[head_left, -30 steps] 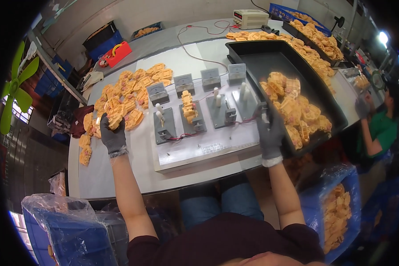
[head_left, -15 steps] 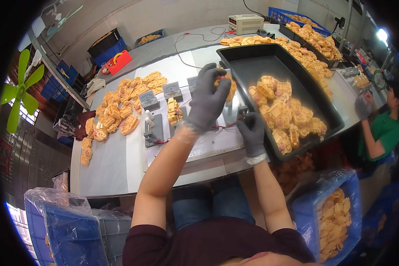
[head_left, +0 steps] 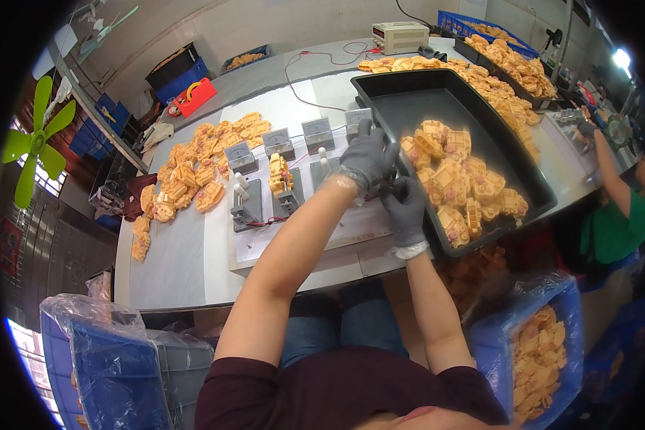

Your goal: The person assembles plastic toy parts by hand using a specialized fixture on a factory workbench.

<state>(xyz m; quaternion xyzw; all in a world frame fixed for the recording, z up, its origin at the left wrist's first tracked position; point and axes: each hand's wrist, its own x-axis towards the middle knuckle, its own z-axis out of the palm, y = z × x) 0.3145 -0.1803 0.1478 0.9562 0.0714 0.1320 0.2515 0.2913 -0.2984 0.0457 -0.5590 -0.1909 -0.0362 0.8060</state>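
My left hand (head_left: 369, 163), in a dark grey glove, is lowered over the right end of a white test board (head_left: 322, 240). Its fingers curl downward, hiding whatever is beneath them. Close beside it, my gloved right hand (head_left: 406, 213) has thumb and fingers drawn together by the black tray's edge; what they grip is hidden. Left of my hands, a yellow plastic part (head_left: 278, 175) sits in a grey clamp fixture (head_left: 288, 201). Another fixture (head_left: 247, 204) with white-tipped levers is farther left. A row of panel meters (head_left: 317, 134) lines the board's back.
A large black tray (head_left: 383, 84) with yellow parts (head_left: 466, 183) lies to the right. More parts (head_left: 186, 172) are heaped at left. A power supply (head_left: 401, 37) stands at the back. Blue bins (head_left: 125, 373) flank me below. A co-worker in green (head_left: 616, 222) is at far right.
My left hand has come down with a yellow plastic part, which is now out of sight under it. My right hand has barely moved. The co-worker's arm has reached farther forward.
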